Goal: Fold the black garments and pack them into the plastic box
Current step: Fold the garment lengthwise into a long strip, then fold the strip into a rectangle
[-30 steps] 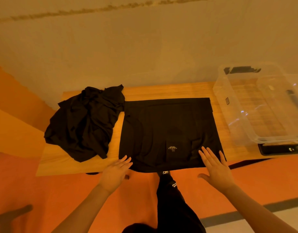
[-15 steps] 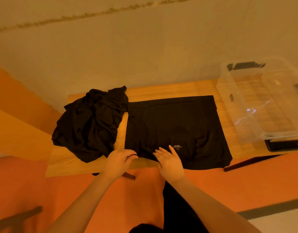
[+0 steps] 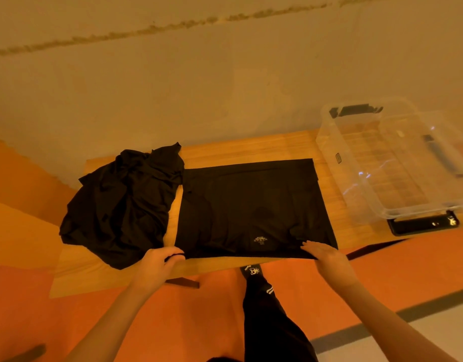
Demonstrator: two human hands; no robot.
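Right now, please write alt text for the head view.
Both hands, left hand and right hand, grip the near corners of a flat black garment on a wooden table, between a crumpled black garment and an empty plastic box.

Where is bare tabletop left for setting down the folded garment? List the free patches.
Free: the far strip of table behind the flat garment; the near-left corner in front of the crumpled pile. Crowded: the narrow gap before the plastic box, and the phone under it.
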